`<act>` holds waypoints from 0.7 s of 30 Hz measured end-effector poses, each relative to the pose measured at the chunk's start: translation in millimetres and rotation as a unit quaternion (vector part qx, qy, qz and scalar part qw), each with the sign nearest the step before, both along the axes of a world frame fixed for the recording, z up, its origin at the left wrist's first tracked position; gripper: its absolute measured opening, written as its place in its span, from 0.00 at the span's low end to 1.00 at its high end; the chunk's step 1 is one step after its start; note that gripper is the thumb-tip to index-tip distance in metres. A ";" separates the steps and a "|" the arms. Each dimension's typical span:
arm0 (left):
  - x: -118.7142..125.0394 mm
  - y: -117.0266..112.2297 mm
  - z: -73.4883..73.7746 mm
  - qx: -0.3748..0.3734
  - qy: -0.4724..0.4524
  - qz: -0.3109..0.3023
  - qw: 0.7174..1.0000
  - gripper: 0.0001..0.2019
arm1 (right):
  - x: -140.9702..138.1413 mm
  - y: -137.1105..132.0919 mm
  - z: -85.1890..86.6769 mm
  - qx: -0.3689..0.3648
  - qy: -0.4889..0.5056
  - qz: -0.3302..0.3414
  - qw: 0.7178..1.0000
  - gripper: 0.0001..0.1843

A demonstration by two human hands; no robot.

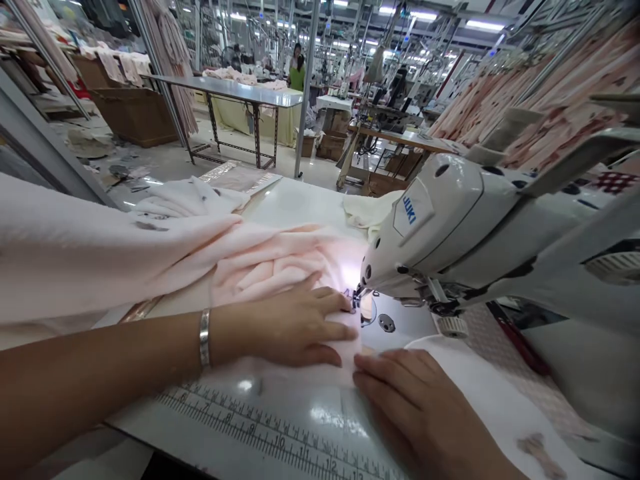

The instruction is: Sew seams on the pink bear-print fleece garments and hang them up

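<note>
Soft pale pink fabric (270, 267) lies bunched on the sewing table, and its right edge runs beside the presser foot (355, 298) of a white JUKI sewing machine (445, 207). Flat on this fabric, with fingers spread, rests my left hand (293, 325); its fingertips are just left of the presser foot. My right hand (415, 393) is closer to me, its thumb and fingers closed on the fabric's edge below the needle area. The machine's lamp lights the cloth at the foot. A silver bracelet (205, 338) circles my left wrist.
A printed ruler (280, 437) runs along the table's front edge. White cloth (500, 380) lies right of my right hand. Beyond stand a long table (230, 88), a cardboard box (135, 117) and hanging pink fabric (565, 87). A person in green (297, 79) is far back.
</note>
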State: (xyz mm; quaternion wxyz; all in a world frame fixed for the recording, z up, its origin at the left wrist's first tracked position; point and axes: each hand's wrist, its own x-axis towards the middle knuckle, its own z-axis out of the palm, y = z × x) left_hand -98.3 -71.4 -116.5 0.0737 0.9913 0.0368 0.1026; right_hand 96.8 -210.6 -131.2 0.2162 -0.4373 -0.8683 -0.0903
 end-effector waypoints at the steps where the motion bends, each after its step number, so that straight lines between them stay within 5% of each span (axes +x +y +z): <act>1: 3.4 8.2 0.5 0.005 0.000 -0.007 1.000 0.17 | 1.1 6.8 0.0 -0.001 0.012 -0.009 1.000 0.10; 9: 28.7 61.2 -4.3 0.054 -0.043 -0.021 0.997 0.17 | 21.0 39.7 -12.3 -0.007 -0.032 -0.097 0.995 0.11; 15: 40.4 80.7 -3.7 0.083 -0.025 0.066 0.994 0.23 | 19.3 38.4 -13.2 -0.011 -0.018 -0.101 0.995 0.10; 18: 30.1 49.8 -9.0 0.116 -0.027 0.173 0.978 0.26 | 7.9 30.3 1.2 -0.003 0.006 -0.085 0.996 0.10; 21: 5.9 -20.9 -18.9 0.147 -0.021 0.245 0.958 0.27 | -7.7 11.4 13.3 0.036 0.016 -0.022 0.999 0.14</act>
